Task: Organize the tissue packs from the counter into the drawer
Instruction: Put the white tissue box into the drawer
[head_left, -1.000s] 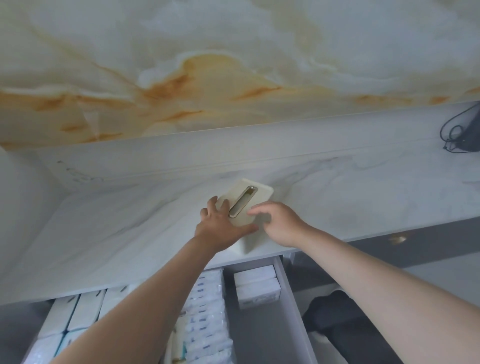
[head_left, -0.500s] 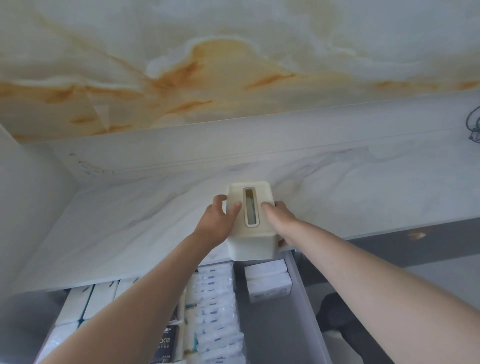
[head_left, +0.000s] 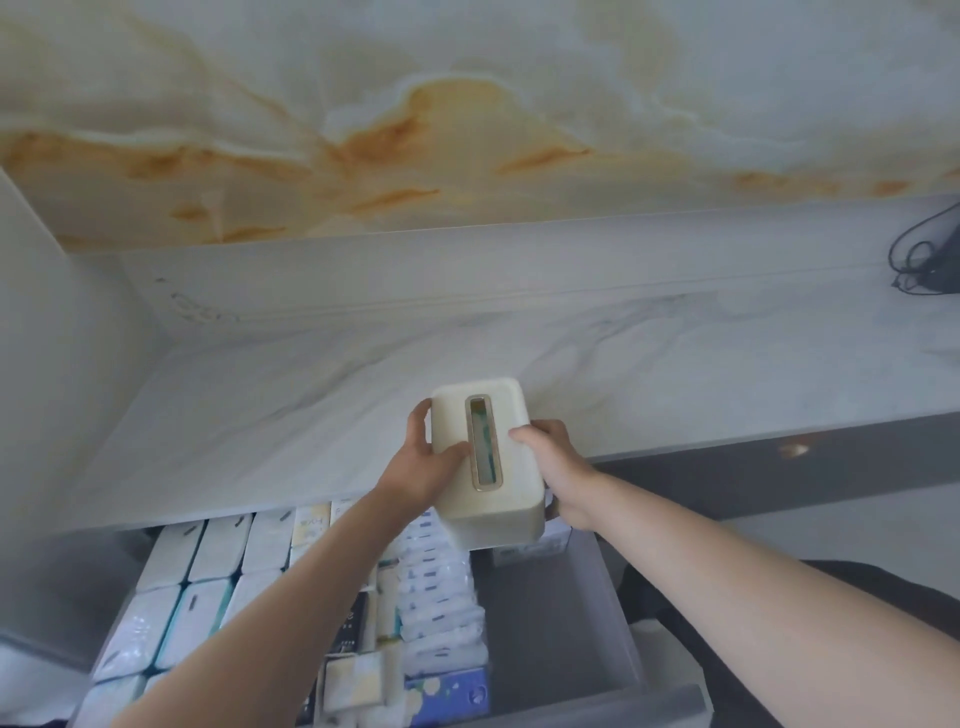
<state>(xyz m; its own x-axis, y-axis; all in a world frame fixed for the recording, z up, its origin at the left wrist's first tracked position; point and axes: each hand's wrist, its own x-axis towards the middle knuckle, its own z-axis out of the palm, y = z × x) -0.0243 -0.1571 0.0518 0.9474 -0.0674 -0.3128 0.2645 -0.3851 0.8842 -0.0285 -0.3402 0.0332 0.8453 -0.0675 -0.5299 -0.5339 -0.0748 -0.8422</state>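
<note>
I see left hand (head_left: 421, 467) and right hand (head_left: 558, 462), fingers curled, gripping the tissue box (head_left: 509, 405) at nine and three o'clock.

— What's at the back?
— A pale marbled wall (head_left: 467, 104) streaked with orange veins, above a low white upstand (head_left: 415, 270) bearing faint scribbled marks (head_left: 197, 309).
— And off to the right?
— A tangled black cable (head_left: 917, 249) beside a dark device (head_left: 943, 271), which is cut off by the frame edge. Lower down, a grey cabinet front (head_left: 857, 467) with a small brass knob (head_left: 794, 450). A white side panel (head_left: 31, 312) closes the left.
</note>
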